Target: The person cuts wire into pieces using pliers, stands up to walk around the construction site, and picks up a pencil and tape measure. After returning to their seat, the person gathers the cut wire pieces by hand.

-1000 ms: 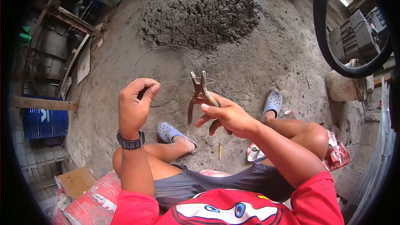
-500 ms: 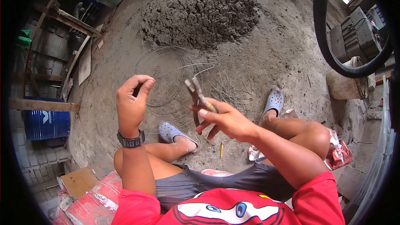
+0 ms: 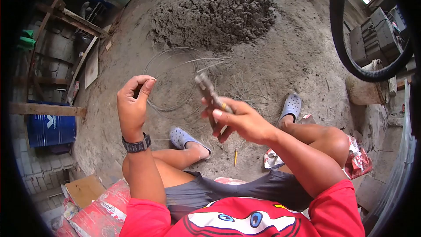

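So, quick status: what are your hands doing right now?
Left hand pinching the wire. Right hand gripping the pliers, jaws closed, off the wire. Nothing in the way.

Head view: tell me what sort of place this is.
Probably a building site or block-making yard: a grey heap of mixed mortar on the dirt floor, stacked grey concrete blocks, and loose coils of thin steel wire.

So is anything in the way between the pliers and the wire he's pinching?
Nothing visible. The right hand holds the pliers, the left hand pinches the wire, and only open air over the dirt floor lies between them.
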Demonstrator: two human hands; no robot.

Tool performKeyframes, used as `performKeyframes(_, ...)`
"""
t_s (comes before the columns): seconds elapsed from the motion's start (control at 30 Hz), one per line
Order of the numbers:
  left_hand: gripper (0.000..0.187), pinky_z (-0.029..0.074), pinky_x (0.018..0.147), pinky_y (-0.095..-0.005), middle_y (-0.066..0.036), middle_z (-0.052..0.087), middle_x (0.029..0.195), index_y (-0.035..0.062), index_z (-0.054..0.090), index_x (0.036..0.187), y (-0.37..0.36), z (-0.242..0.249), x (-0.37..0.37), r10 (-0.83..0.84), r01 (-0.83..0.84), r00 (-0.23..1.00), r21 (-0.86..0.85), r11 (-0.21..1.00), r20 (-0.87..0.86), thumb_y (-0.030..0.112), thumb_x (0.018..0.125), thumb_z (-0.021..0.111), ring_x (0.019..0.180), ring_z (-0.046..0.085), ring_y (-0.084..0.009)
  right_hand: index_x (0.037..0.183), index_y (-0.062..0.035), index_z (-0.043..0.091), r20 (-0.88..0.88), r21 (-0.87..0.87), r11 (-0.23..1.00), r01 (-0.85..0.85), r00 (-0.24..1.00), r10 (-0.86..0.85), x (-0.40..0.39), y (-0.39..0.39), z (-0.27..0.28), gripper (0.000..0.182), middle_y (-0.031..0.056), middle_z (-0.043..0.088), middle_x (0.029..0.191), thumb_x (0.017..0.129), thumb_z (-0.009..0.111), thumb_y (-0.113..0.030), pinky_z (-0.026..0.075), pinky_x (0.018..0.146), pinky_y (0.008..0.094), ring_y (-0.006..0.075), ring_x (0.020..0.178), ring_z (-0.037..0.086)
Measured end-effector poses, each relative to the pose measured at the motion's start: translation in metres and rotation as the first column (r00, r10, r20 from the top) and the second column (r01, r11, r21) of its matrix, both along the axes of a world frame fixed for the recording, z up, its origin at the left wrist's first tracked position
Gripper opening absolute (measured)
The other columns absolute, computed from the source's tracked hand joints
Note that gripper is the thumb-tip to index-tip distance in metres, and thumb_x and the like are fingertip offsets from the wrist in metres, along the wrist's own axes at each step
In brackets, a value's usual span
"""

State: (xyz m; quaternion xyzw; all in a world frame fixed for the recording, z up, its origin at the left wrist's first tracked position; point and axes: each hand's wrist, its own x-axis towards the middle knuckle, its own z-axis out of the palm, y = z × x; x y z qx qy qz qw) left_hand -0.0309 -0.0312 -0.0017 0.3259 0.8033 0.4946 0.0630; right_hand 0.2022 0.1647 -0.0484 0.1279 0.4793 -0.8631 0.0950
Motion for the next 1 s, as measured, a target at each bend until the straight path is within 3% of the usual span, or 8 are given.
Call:
performKeyframes(0.07,0.016,0.04,0.067,-0.0211,0.006,0.065,0.084,0.002,0.075,0.099,0.0,0.002,0.002,-0.026,0.026,1.0,-0.009,1.0,-0.018,0.018,0.101,0.076,0.075,0.052,-0.0033,0.146,-0.0076,0.051,-0.01,0.017,0.989,0.145,0.989,-0.145,-0.002,0.007,0.008,0.047,0.0075,0.064,0.123,0.11,0.058,-0.035,0.061,0.072,0.0329,0.0145,0.091,0.068)
performKeyframes(0.6,0.015,0.041,0.067,-0.0217,0.004,0.067,0.086,0.0017,0.076,0.098,0.007,0.0,0.01,-0.141,0.141,0.987,0.012,0.99,0.074,0.017,0.1,0.077,0.076,0.052,-0.0045,0.131,-0.0035,0.058,0.09,0.156,0.985,0.072,0.992,-0.087,-0.003,0.02,0.002,0.037,0.0028,0.06,0.086,0.111,0.057,-0.034,0.057,0.061,0.0334,0.0129,0.074,0.065)
performKeyframes(0.67,0.014,0.042,0.067,-0.0217,0.005,0.067,0.084,0.0014,0.076,0.097,0.007,0.002,0.012,-0.135,0.136,0.99,-0.054,0.989,0.033,0.016,0.099,0.077,0.075,0.054,-0.0043,0.116,0.0005,0.061,-0.023,0.579,0.807,0.116,0.992,-0.126,-0.004,0.018,-0.007,0.026,0.0102,0.066,0.081,0.107,0.057,-0.024,0.057,0.062,0.0415,0.0217,0.069,0.069)
performKeyframes(0.7,0.014,0.042,0.067,-0.0217,0.005,0.067,0.084,0.0014,0.076,0.097,0.007,0.002,0.013,-0.135,0.137,0.99,-0.055,0.989,0.034,0.016,0.099,0.077,0.075,0.054,-0.0043,0.116,0.0005,0.061,-0.022,0.577,0.808,0.116,0.992,-0.127,-0.001,0.018,-0.003,0.026,0.0102,0.066,0.081,0.107,0.057,-0.024,0.057,0.062,0.0415,0.0217,0.069,0.069)
performKeyframes(0.77,0.012,0.048,0.067,-0.0253,-0.003,0.072,0.082,0.0011,0.076,0.1,0.008,0.001,0.017,-0.191,0.189,0.981,-0.24,0.952,0.014,0.011,0.095,0.078,0.073,0.061,-0.0081,0.101,0.0022,0.061,0.046,0.997,-0.055,-0.048,0.998,-0.046,0.01,0.021,0.008,0.015,0.0212,0.07,0.088,0.099,0.056,-0.012,0.058,0.071,0.0484,0.0347,0.078,0.074)
performKeyframes(0.87,0.013,0.05,0.066,-0.0278,-0.008,0.072,0.081,0.0019,0.076,0.1,0.02,-0.005,0.035,-0.275,0.242,0.96,-0.318,0.917,-0.061,0.012,0.093,0.078,0.069,0.063,-0.0129,0.098,0.0031,0.061,0.153,0.984,-0.08,-0.159,0.985,-0.075,0.016,0.031,0.005,0.013,0.0268,0.071,0.094,0.092,0.053,-0.005,0.058,0.076,0.0522,0.0426,0.086,0.074)
performKeyframes(0.93,0.009,0.048,0.067,-0.025,0.0,0.068,0.08,0.0004,0.074,0.1,0.024,-0.004,0.037,-0.295,0.253,0.953,-0.346,0.903,-0.073,0.007,0.094,0.076,0.073,0.059,-0.0074,0.098,0.0014,0.061,0.207,0.974,-0.074,-0.214,0.974,-0.089,0.014,0.037,0.004,0.013,0.0267,0.072,0.096,0.097,0.055,-0.01,0.058,0.08,0.0515,0.0417,0.091,0.074)
performKeyframes(1.0,0.011,0.047,0.066,-0.0249,0.002,0.067,0.081,0.0012,0.074,0.099,0.019,-0.006,0.026,-0.188,0.166,0.98,-0.27,0.948,-0.057,0.011,0.097,0.076,0.072,0.058,-0.0075,0.107,0.0014,0.063,0.186,0.975,0.143,-0.171,0.977,-0.102,0.009,0.041,0.008,0.022,0.0185,0.073,0.094,0.102,0.06,-0.02,0.057,0.075,0.0458,0.0335,0.087,0.074)
